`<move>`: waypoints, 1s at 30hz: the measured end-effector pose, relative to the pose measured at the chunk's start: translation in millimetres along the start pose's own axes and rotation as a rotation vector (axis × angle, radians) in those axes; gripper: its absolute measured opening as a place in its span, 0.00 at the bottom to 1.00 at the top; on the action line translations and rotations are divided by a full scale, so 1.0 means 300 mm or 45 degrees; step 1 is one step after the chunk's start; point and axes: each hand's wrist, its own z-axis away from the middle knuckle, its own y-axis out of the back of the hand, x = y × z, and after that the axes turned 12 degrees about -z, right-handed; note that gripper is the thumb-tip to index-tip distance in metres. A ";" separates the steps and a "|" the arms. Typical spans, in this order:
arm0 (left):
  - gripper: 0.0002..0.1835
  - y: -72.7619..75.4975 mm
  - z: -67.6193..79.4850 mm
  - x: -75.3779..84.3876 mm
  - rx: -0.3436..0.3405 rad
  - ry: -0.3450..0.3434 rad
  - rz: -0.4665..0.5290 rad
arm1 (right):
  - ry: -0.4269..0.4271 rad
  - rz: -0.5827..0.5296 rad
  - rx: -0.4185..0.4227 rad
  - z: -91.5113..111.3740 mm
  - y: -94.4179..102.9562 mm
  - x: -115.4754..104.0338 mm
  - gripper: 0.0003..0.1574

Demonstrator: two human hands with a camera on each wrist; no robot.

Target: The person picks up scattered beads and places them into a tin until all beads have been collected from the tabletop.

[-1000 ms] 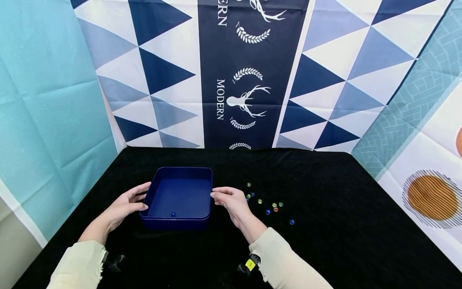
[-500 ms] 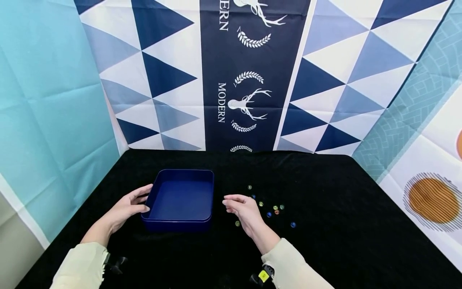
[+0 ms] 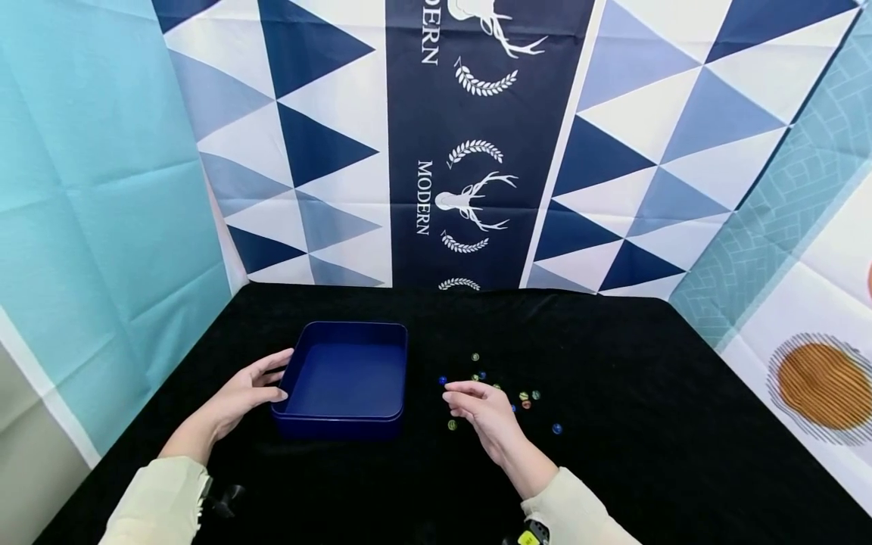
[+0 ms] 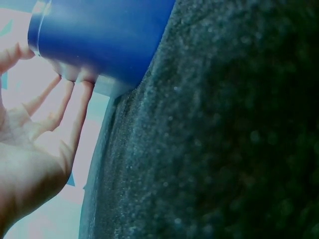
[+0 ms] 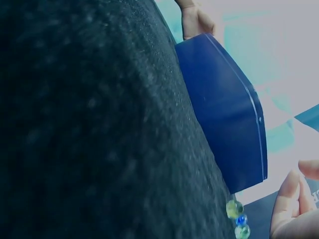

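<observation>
A navy blue square box (image 3: 341, 428), open at the top, stands on the black cloth in the left half of the head view. My left hand (image 3: 238, 393) touches its left side, fingertips against the outer wall and thumb at the front left corner of the rim. The left wrist view shows those fingers (image 4: 82, 99) fairly straight. To the right of the box, my right hand (image 3: 487, 416) hovers over loose glass marbles, thumb and forefinger bent towards each other with nothing between them. A blue marble (image 3: 443, 380) shows just beyond its fingertips, and a yellow-green marble (image 3: 453, 425) beneath.
More marbles lie to the right, including an orange one (image 3: 526, 405), a yellow-green one (image 3: 524, 396) and a blue one (image 3: 557, 428). Black cloth (image 3: 613, 484) covers the table. Patterned fabric (image 3: 463, 151) hangs behind it, and a teal sheet (image 3: 116, 189) on the left.
My right hand has moved away from the box's right wall, rightward to the marbles. A blue marble seen earlier inside the box near its front wall is out of view. My left hand keeps its place.
</observation>
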 end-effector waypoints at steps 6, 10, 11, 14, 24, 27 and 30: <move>0.39 -0.001 -0.002 -0.005 0.001 0.000 -0.011 | -0.013 0.004 0.023 0.008 0.040 -0.015 0.12; 0.40 -0.001 -0.003 -0.006 0.001 0.002 -0.017 | -0.014 0.023 0.025 0.013 0.058 -0.021 0.14; 0.40 -0.001 -0.003 -0.005 0.000 0.003 -0.017 | -0.013 0.028 0.027 0.013 0.063 -0.023 0.15; 0.40 -0.001 -0.003 -0.005 0.000 0.006 -0.016 | -0.012 0.033 0.038 0.014 0.078 -0.028 0.14; 0.39 -0.001 -0.004 -0.001 0.001 0.007 -0.021 | -0.018 0.079 0.085 0.025 0.139 -0.061 0.13; 0.40 -0.001 -0.005 -0.001 -0.001 0.012 -0.022 | -0.023 0.075 0.099 0.029 0.156 -0.072 0.09; 0.40 -0.001 -0.005 -0.002 -0.002 0.019 -0.025 | -0.014 0.079 0.098 0.032 0.173 -0.086 0.09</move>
